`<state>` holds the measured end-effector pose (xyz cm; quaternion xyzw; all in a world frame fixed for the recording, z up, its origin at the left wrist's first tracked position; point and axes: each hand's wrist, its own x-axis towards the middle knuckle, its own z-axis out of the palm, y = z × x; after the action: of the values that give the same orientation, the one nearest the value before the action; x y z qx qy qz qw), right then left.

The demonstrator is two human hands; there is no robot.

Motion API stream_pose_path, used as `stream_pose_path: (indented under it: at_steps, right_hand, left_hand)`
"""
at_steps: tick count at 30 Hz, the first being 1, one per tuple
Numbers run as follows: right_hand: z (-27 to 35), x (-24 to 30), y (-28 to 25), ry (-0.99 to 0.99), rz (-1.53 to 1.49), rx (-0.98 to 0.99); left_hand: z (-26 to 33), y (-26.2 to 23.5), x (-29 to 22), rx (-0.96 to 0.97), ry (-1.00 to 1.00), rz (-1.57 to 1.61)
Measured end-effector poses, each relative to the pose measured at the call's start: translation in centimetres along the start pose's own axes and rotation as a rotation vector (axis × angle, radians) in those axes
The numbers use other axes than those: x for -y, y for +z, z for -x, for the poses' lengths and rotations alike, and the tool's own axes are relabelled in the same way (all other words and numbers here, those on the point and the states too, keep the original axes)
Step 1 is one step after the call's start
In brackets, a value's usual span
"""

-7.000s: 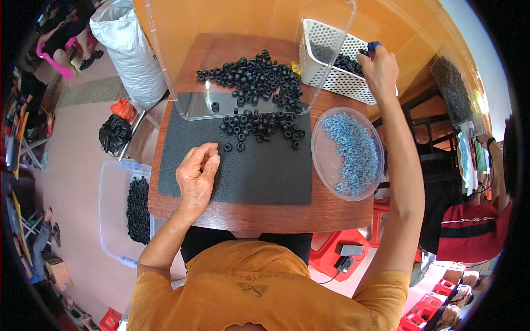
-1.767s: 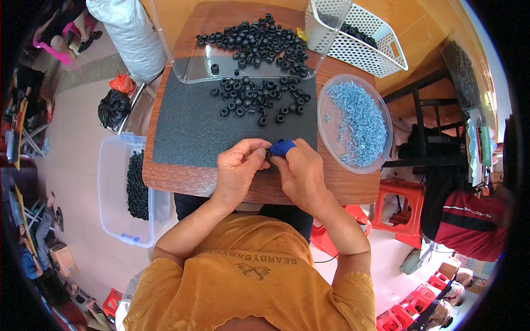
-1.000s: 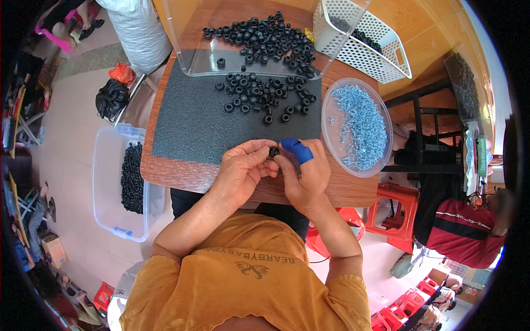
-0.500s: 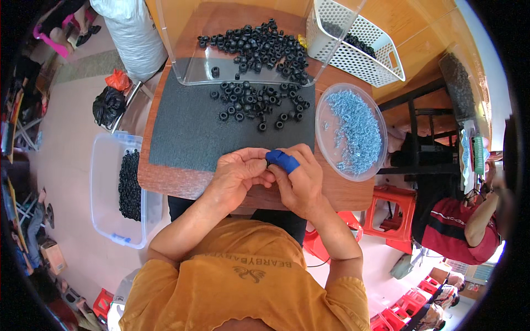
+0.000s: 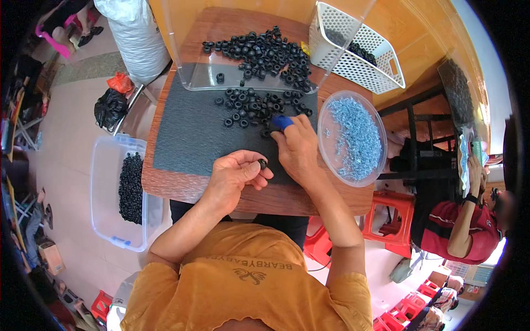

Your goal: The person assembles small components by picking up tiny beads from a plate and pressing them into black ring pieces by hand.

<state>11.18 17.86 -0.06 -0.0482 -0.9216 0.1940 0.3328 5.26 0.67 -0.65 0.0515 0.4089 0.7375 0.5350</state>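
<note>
I see the left hand [image 5: 234, 177] pinching a small black piece [image 5: 263, 164] over the near side of the table [image 5: 178, 185]. The right hand [image 5: 298, 149], fingers half curled, meets the loose black pieces [image 5: 253, 114] farther off; whether it grips one I cannot tell.

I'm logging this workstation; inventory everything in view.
Pieces: many, black, mat, table, tub, basket
Mat: one, grey, on table
Table: one, brown, centre
Container: one, clear, table's far side
Round tray: one, clear, table's right
Bits: many, blue, round tray
Basket: one, white, far right
Tub: one, clear, left
Sack: one, white, upper left
Bags: two, red, black, left
Stools: several, red, mostly right
People: several, mixed clothing, edges
Left hand: one, pinching a piece
Right hand: one, blue-wrapped finger, at pieces
</note>
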Motion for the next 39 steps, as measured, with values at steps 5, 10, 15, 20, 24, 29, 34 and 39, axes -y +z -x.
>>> stream_pose_path:
  at_steps: [5,10,15,20,24,29,34,39]
  right_hand:
    - [0.4,0.5,1.4,-0.011,-0.088,0.035]
    - [-0.4,0.2,1.0,0.137,-0.081,-0.105]
    - [-0.6,0.1,2.1,0.047,0.069,-0.016]
    - [-1.6,1.0,3.0,0.011,0.148,0.038]
    - [-2.0,1.1,3.0,0.035,0.230,0.131]
    - [-1.4,1.1,2.1,0.026,0.175,0.083]
    - [0.3,3.3,-0.8,0.154,-0.185,-0.075]
    - [2.4,5.1,-1.7,0.205,-0.275,-0.095]
  left_hand:
    - [0.0,-0.7,0.0,-0.030,0.067,0.002]
    - [0.0,-0.5,-0.1,-0.039,0.081,0.033]
    - [-0.1,-0.7,0.1,-0.042,0.089,0.045]
    - [0.0,-0.8,0.2,-0.041,0.112,0.071]
    - [0.1,-0.4,0.2,-0.050,0.111,0.071]
    - [0.1,-0.4,0.2,-0.041,0.119,0.075]
    - [-0.1,-0.3,0.3,-0.067,0.166,0.079]
    - [-0.3,0.7,0.4,-0.072,0.183,0.109]
